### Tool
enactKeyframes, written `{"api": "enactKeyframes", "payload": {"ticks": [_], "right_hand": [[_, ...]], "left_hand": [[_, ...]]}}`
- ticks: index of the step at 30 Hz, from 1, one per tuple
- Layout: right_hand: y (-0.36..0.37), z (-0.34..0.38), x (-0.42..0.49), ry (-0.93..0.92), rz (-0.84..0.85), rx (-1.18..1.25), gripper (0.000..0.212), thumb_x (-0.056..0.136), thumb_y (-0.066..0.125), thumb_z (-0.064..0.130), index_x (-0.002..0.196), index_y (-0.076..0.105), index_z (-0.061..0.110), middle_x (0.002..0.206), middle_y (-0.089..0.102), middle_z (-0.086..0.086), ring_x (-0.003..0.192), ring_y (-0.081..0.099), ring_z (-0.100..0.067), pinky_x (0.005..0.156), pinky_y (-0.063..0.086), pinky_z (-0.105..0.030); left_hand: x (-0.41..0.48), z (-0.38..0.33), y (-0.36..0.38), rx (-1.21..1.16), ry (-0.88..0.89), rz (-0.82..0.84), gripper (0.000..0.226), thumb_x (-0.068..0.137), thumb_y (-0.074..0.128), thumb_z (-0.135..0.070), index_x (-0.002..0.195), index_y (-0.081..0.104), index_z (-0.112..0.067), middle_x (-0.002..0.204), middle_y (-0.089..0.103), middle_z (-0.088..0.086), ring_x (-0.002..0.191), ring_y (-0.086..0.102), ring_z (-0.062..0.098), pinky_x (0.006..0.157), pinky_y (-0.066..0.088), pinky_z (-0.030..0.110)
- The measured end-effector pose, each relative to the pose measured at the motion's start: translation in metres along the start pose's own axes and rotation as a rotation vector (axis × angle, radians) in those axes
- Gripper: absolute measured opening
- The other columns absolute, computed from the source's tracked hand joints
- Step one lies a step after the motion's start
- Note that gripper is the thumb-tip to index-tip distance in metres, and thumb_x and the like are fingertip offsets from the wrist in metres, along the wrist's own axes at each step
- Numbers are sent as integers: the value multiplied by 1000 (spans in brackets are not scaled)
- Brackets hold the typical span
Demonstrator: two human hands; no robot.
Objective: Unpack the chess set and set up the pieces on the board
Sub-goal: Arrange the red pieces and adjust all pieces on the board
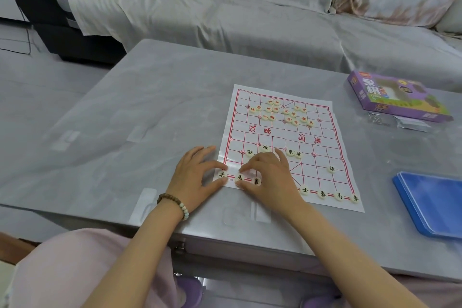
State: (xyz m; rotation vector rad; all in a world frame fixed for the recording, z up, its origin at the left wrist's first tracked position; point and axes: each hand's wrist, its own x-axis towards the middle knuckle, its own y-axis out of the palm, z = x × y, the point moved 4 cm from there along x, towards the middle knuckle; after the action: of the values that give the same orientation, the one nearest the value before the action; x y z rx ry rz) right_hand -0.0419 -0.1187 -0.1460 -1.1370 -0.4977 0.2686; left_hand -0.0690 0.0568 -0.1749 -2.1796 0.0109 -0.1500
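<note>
Near row in progress: the left hand (197, 175) pinches the rook (222, 174) at the near-left corner of the board (325, 137). The right hand (270, 175) pinches the horse (240, 177) just beside it. The board lies by the near edge of the tabletop (150, 107). Both discs are probably light, hard and smooth, apt to slide on thin paper; grip the rim with 2 fingertips.
</note>
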Motion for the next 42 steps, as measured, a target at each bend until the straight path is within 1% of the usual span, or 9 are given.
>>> {"api": "enactKeyframes", "payload": {"ticks": [9,12,14,17,23,27,30,36,42], "right_hand": [[2,-3,-1,-5,13,26,24,81,64,48,99,68,32,104,58,14,110,45,-3,111,-5,-23],[-3,-10,-2,7,-26,128,24,80,66,46,99,68,32,103,60,14,102,44,0,113,13,-32],[-13,-24,-1,64,-80,190,23,80,67,46,99,68,33,103,61,15,101,45,-2,101,27,-29],[-32,-50,2,149,-129,226,19,81,68,42,97,68,32,101,60,17,99,48,-2,97,30,-26],[-48,-84,-2,260,-108,225,17,83,66,35,99,66,30,102,57,18,101,48,-3,100,35,-32],[-43,-81,-1,228,-63,202,20,81,68,36,100,68,29,106,61,11,101,51,-7,97,33,-26],[-40,-80,1,226,-76,220,19,81,69,36,99,68,31,108,62,11,103,51,-7,101,35,-32],[-32,-76,5,219,-59,175,19,83,67,37,101,67,32,111,62,10,107,48,-8,97,25,-22],[-28,-73,4,183,-76,178,17,83,67,36,100,68,31,107,63,12,104,49,-8,86,19,-15]], "left_hand": [[0,-3,-3,-22,6,-19,26,80,62,-48,104,64,-37,145,36,-10,137,19,12,112,19,33],[-1,-2,-4,-56,5,-39,29,80,62,-49,106,62,-37,144,37,-11,137,20,10,111,19,32],[0,-3,-5,-70,-3,-45,37,80,58,-55,111,60,-37,143,39,-11,136,21,10,111,20,32],[4,-9,-8,-68,-2,-63,51,78,48,-67,115,60,-33,134,48,-11,129,32,9,109,29,34],[41,-39,-9,21,-39,49,41,88,54,-44,125,54,-28,126,55,-6,118,44,14,102,39,33],[71,-51,1,48,-35,189,38,88,57,-41,125,54,-33,121,56,-6,108,48,13,96,43,30],[82,-50,6,80,-19,259,33,85,62,-39,117,60,-35,112,56,-8,98,50,11,90,45,28],[82,-43,1,143,-63,152,31,74,67,-53,89,60,-28,89,56,-11,82,52,8,69,41,21],[77,-38,0,94,-7,199,41,76,67,-48,112,60,-32,99,57,-10,95,50,10,86,47,29]]}}
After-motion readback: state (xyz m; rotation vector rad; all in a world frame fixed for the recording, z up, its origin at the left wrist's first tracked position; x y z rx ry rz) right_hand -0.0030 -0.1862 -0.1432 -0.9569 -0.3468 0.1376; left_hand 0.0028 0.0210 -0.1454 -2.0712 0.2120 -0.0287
